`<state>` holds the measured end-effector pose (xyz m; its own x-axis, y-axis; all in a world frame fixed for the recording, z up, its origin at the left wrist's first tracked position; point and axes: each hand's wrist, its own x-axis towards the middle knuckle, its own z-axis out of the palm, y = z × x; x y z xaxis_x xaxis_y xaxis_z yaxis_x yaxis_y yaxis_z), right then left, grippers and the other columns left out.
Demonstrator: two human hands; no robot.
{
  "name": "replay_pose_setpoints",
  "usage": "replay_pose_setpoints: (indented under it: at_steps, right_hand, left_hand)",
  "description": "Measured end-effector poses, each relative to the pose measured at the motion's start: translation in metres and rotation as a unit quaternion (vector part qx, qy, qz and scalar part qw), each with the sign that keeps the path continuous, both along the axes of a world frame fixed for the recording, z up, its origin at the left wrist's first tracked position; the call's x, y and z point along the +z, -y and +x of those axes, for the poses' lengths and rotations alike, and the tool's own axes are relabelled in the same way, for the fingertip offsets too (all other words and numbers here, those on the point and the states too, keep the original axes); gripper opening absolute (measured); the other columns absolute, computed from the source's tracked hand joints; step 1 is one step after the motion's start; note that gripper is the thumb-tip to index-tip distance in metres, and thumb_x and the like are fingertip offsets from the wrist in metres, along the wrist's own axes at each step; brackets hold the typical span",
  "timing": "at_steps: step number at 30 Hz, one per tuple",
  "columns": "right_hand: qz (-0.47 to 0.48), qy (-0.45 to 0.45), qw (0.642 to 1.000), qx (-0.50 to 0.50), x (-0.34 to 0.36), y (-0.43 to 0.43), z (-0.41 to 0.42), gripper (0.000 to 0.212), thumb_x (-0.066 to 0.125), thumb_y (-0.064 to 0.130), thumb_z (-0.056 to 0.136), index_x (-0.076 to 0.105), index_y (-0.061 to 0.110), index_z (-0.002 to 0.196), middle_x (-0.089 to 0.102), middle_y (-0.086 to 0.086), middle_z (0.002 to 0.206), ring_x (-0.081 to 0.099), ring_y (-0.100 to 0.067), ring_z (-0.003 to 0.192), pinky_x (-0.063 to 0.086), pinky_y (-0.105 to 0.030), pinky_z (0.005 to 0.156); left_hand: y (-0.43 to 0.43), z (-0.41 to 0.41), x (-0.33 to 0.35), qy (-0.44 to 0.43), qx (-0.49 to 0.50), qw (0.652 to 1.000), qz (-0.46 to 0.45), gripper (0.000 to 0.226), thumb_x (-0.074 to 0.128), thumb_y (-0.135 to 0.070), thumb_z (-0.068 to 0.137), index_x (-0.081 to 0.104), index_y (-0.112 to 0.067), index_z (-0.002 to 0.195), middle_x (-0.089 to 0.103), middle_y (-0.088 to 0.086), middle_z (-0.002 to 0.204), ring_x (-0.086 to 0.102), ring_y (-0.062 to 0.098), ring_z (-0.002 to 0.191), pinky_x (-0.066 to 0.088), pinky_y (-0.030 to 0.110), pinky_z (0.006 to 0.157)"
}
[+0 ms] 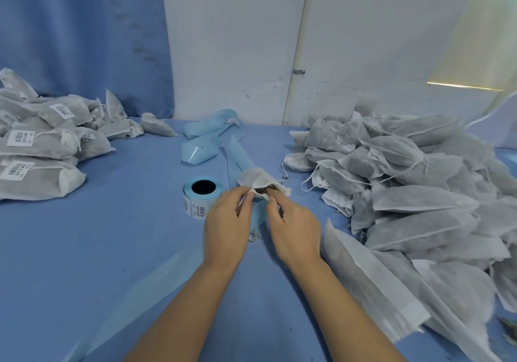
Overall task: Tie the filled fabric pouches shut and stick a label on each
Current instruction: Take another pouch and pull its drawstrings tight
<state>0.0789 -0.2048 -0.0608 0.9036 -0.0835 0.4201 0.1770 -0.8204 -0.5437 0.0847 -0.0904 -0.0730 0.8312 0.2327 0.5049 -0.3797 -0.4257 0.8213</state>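
Holding a small white fabric pouch (256,179) at the centre of a blue cloth-covered table (112,249), two bare hands work at its open mouth, where brown filling shows. The left hand (226,222) pinches a thin white drawstring (244,198) at the mouth's left edge between thumb and fingertips. The right hand (293,228) has its thumb and forefinger curled onto the mouth's right rim, apparently pinching it. The pouch lies directly beyond the fingertips. Its long axis runs away from the person and a little leftward, and its mouth faces back toward the hands, so both hands are equally near. Closing it looks to depend on drawing the string outward, across that axis. Just left of the left hand stands a pale blue roll of barcode labels (202,194). A heap of unlabelled grey-white pouches (405,182) fills the right side, and a stack of tied, labelled pouches (42,149) sits far left.
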Motion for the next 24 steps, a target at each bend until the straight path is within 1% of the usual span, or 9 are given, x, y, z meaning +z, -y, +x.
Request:
replay_pose_setpoints:
  at_steps: [2,6,10,12,14,18,20,22,24]
  right_hand:
    - [0.031,0.009,0.999,0.024,-0.001,-0.001,0.000,0.028,0.038,0.034,0.097,0.064,0.035,0.106,0.040,0.007,0.049,0.045,-0.013,0.057,0.032,-0.031,0.058]
    - [0.230,0.090,0.966,0.077,0.002,-0.008,-0.004,0.028,0.043,0.042,0.085,0.054,0.022,0.069,0.043,0.006,0.048,0.037,-0.008,0.048,0.028,-0.023,0.050]
    - [0.201,-0.073,0.972,0.098,0.001,-0.017,-0.005,0.055,0.037,0.052,0.093,0.057,0.020,0.053,0.060,0.004,0.052,0.053,-0.010,0.054,0.045,-0.034,0.063]
    - [0.286,-0.122,0.942,0.125,0.002,-0.020,-0.004,0.049,0.041,0.042,0.099,0.068,0.018,0.065,0.068,-0.004,0.064,0.059,-0.013,0.062,0.048,-0.031,0.063]
    - [0.407,-0.137,0.889,0.160,0.003,-0.021,-0.002,0.033,0.051,0.030,0.096,0.071,0.016,0.074,0.068,-0.013,0.076,0.059,-0.017,0.073,0.046,-0.029,0.064]
    - [0.511,-0.156,0.830,0.162,0.006,-0.016,0.000,0.013,0.065,0.012,0.088,0.072,0.010,0.077,0.065,-0.018,0.086,0.057,-0.028,0.085,0.044,-0.042,0.082]
    - [0.535,-0.169,0.813,0.155,0.007,-0.013,0.000,0.007,0.069,0.011,0.085,0.074,0.009,0.082,0.069,-0.020,0.095,0.060,-0.027,0.089,0.047,-0.040,0.090]
    - [0.565,-0.179,0.791,0.151,0.008,-0.012,0.001,0.007,0.069,0.011,0.084,0.075,0.009,0.080,0.071,-0.017,0.094,0.064,-0.023,0.089,0.050,-0.033,0.090]
    - [0.597,-0.183,0.767,0.146,0.009,-0.012,0.002,0.010,0.067,0.010,0.087,0.075,0.009,0.080,0.073,-0.010,0.088,0.064,-0.019,0.088,0.051,-0.028,0.090]
  left_hand:
    - [-0.001,0.001,0.000,-0.006,-0.005,1.000,-0.013,0.012,0.058,-0.021,0.094,0.070,-0.023,0.094,0.064,-0.011,0.082,0.054,-0.009,0.074,0.037,0.005,0.065]
    - [0.001,-0.001,0.003,-0.008,-0.011,1.000,-0.020,0.013,0.057,-0.023,0.094,0.063,-0.031,0.085,0.061,-0.019,0.073,0.054,-0.008,0.071,0.038,0.009,0.062]
    - [0.000,-0.002,0.006,-0.023,-0.026,0.999,-0.024,0.015,0.057,-0.024,0.094,0.058,-0.032,0.081,0.058,-0.027,0.062,0.051,-0.008,0.061,0.037,0.014,0.055]
    - [0.000,-0.004,0.007,-0.024,-0.042,0.999,-0.024,0.019,0.056,-0.017,0.093,0.061,-0.031,0.082,0.059,-0.027,0.063,0.053,-0.009,0.062,0.037,0.010,0.056]
    - [-0.001,-0.005,0.007,-0.024,-0.069,0.997,-0.031,0.025,0.053,-0.005,0.091,0.069,-0.025,0.089,0.065,-0.021,0.072,0.058,-0.006,0.073,0.043,0.010,0.066]
    - [-0.002,-0.007,0.008,-0.051,-0.117,0.989,-0.072,0.035,0.049,-0.001,0.091,0.070,-0.024,0.107,0.069,-0.020,0.092,0.063,-0.001,0.089,0.047,0.013,0.078]
    - [-0.002,-0.006,0.009,-0.062,-0.116,0.987,-0.090,0.036,0.049,-0.001,0.092,0.064,-0.026,0.113,0.063,-0.025,0.076,0.059,-0.005,0.075,0.044,0.009,0.070]
    - [-0.001,-0.007,0.011,-0.059,-0.107,0.989,-0.087,0.037,0.048,0.000,0.091,0.057,-0.031,0.108,0.048,-0.020,0.054,0.047,-0.003,0.054,0.038,0.011,0.055]
    - [0.002,-0.007,0.013,-0.054,-0.074,0.993,-0.079,0.036,0.048,-0.002,0.089,0.049,-0.035,0.101,0.043,-0.017,0.050,0.041,0.002,0.048,0.035,0.017,0.051]
